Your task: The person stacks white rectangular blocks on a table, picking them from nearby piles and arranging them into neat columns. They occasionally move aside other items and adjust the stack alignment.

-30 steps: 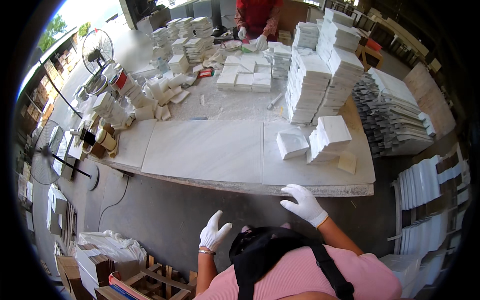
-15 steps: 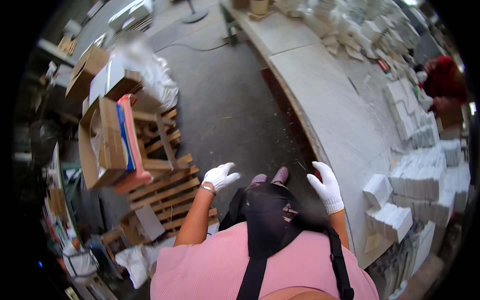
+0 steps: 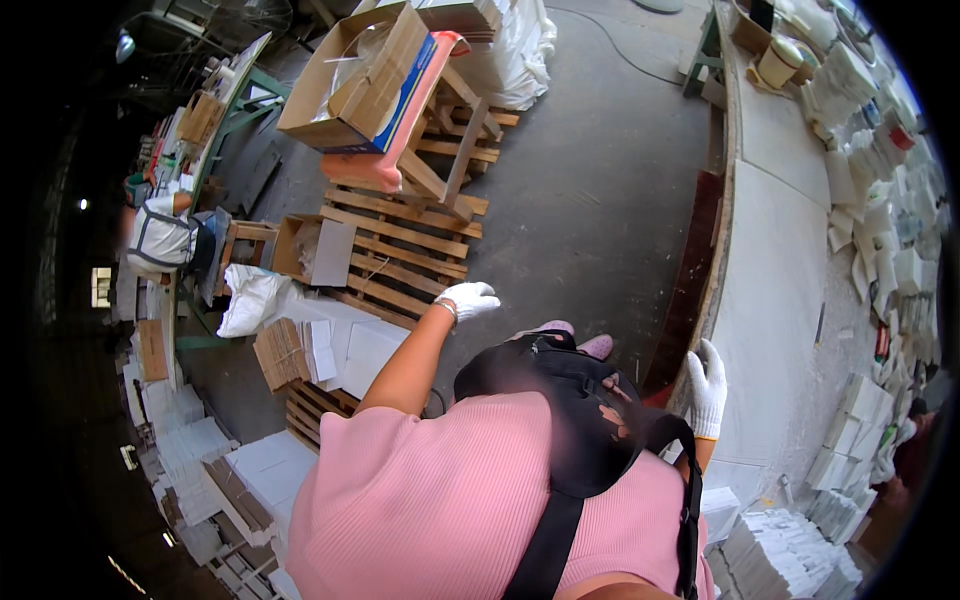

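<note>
The person has turned from the table (image 3: 770,300) toward the wooden pallets (image 3: 400,250), with left hand (image 3: 468,298) and right hand (image 3: 708,388) both open and empty.

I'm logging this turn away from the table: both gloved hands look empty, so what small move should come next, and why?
Probably reach the left hand down toward the wooden pallet. Both hands are empty and open, the left one hangs over the floor just beside the pallet, while the right hand is at the table edge, away from the stock.
</note>
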A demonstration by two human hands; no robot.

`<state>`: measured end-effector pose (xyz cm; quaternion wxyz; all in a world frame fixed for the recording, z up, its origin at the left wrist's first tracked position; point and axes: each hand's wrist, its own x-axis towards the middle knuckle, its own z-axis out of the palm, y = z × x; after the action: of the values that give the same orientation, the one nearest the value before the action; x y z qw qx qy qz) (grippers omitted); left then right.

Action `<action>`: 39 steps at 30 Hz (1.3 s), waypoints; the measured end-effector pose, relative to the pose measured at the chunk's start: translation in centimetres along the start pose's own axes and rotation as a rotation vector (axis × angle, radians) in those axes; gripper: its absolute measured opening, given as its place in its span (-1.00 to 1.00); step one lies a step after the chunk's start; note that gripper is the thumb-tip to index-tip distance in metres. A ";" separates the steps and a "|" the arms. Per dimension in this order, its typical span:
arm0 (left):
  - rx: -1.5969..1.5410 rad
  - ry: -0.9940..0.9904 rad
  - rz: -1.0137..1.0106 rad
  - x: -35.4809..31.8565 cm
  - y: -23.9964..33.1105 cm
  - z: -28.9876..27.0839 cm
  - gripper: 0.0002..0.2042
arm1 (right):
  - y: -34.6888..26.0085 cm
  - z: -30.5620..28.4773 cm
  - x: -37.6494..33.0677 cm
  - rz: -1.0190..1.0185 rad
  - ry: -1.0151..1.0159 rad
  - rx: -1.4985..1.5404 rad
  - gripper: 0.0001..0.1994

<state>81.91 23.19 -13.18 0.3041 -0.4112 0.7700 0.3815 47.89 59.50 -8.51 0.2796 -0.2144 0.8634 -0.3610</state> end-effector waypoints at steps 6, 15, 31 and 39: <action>-0.255 0.046 -0.212 -3.9 -6.7 4.0 -0.46 | 1.8 -2.2 1.4 0.143 -0.114 0.340 -0.57; -1.415 0.514 -0.480 -5.6 -15.1 -5.6 -0.28 | -6.9 -1.1 8.1 0.146 -0.217 0.114 -0.63; -1.521 0.816 -0.253 8.8 -28.9 -43.3 -0.33 | -28.1 18.3 27.7 0.150 -0.338 -0.118 -0.54; -1.690 0.940 -0.224 10.1 -26.9 -44.5 -0.61 | -38.2 24.9 47.9 -0.207 -0.507 -0.247 -0.49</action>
<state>93.50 -28.10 -6.80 -0.3954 -0.6751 0.2417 0.5741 34.17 -5.21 -10.30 0.4197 -0.4169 0.7771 -0.2148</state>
